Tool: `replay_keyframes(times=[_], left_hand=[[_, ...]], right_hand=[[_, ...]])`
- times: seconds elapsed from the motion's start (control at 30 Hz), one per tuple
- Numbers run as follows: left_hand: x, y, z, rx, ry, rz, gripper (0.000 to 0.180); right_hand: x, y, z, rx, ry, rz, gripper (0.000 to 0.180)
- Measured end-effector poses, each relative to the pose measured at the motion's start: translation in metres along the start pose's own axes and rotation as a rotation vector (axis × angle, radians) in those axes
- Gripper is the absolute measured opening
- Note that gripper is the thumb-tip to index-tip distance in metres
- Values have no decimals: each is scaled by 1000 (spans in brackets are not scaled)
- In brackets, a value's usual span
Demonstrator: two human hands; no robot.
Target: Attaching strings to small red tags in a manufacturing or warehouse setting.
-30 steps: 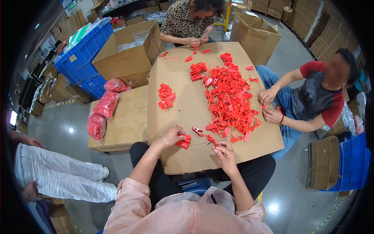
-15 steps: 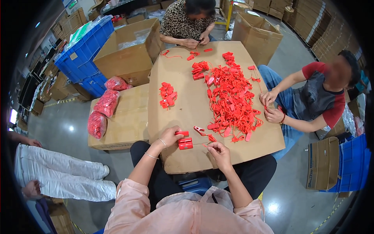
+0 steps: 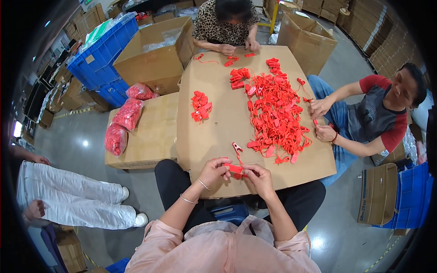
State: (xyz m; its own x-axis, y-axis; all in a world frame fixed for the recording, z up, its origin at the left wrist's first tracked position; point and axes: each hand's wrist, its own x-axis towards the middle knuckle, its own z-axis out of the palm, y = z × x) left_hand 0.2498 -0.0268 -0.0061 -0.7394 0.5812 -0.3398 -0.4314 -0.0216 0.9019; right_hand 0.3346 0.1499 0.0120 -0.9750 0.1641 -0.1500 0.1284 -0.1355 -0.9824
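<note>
Near the table's front edge, my left hand (image 3: pixel 215 171) is closed around small red plastic blocks (image 3: pixel 234 169). My right hand (image 3: pixel 259 179) meets it from the right, thumb and fingers pinched at the end of the blocks. What exactly lies in that pinch is too small to make out. A red cord (image 3: pixel 240 157) runs up from between my hands to a red clip (image 3: pixel 237 147) with a pale metallic part, lying on the cardboard tabletop (image 3: pixel 218 141).
A big heap of red corded pieces (image 3: pixel 277 118) covers the table's right half; a smaller red pile (image 3: pixel 200 107) lies left. Two people work opposite and at right. Bagged red pieces (image 3: pixel 127 116) rest on a carton (image 3: pixel 157 132) at left. Someone in white trousers (image 3: pixel 75 195) stands left.
My right hand has come in to meet my left, which has moved right and turned the blocks. The clip and cord now point upward from my hands. The right-hand person's hands have shifted slightly.
</note>
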Motion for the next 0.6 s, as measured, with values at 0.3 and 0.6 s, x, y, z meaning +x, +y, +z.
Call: replay_keyframes(times=[0.3, 0.6], left_hand=[[-10, -4, 12, -57, 12, -35, 23], [-11, -5, 17, -106, 8, -45, 24]], right_hand=[[-1, 3, 3, -568, 92, -302, 6], [-2, -2, 4, -812, 121, -467, 7]])
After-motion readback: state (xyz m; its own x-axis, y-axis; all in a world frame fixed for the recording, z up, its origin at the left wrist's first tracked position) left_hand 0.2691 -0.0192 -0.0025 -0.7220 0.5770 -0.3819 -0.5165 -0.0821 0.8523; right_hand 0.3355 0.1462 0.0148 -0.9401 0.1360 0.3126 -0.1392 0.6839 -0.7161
